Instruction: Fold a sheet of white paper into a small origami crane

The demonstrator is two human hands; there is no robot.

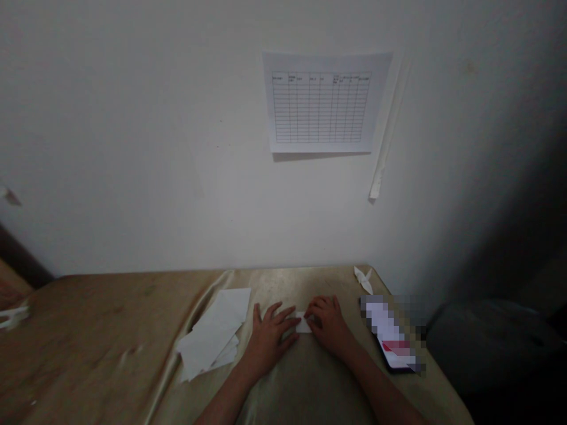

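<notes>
A small piece of white paper lies flat on the cloth-covered table between my two hands. My left hand rests palm down with its fingers spread, and its fingertips touch the left edge of the paper. From the other side, my right hand bends over the right edge, its fingers curled and drawn together at the paper. Part of the paper is hidden under these fingers. Left of my left hand lies a loose stack of white paper sheets, fanned out unevenly.
A phone, partly blurred out, lies to the right on the gold-brown cloth. Behind it is a small folded white paper shape. The wall behind bears a printed table sheet and a narrow white strip.
</notes>
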